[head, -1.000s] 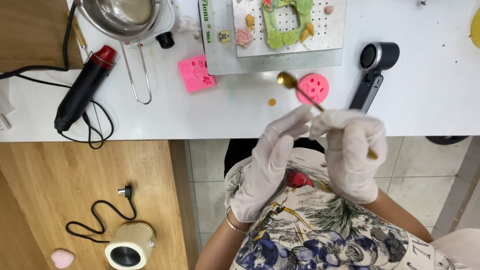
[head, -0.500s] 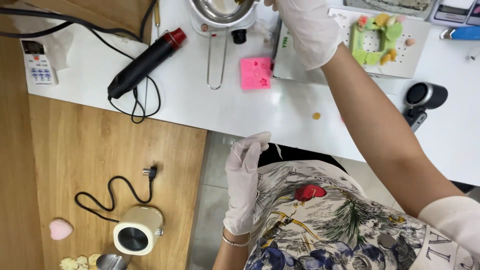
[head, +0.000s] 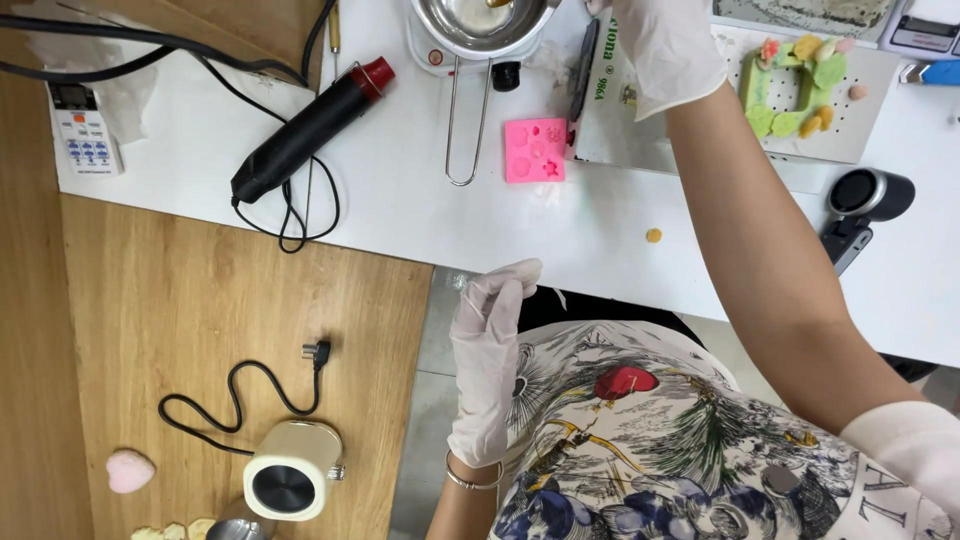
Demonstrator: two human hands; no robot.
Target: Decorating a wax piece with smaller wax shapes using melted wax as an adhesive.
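Steel pan (head: 487, 22), wire handle pointing toward wearer

A metal pan (head: 485, 22) sat at the top centre of the frame on the table (head: 420, 220), with a heat gun (head: 310, 130) to its left and a small mould (head: 534, 150) just below it. A remote control (head: 87, 135) lay at the upper left, and a round device (head: 292, 482) stood at the lower left beside its plug (head: 318, 352).

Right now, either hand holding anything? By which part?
Left hand: nothing visible in it, raised near the white table edge. Right hand: reaches toward the metal pot; its fingertips are cut off by the frame, so any hold cannot be told.
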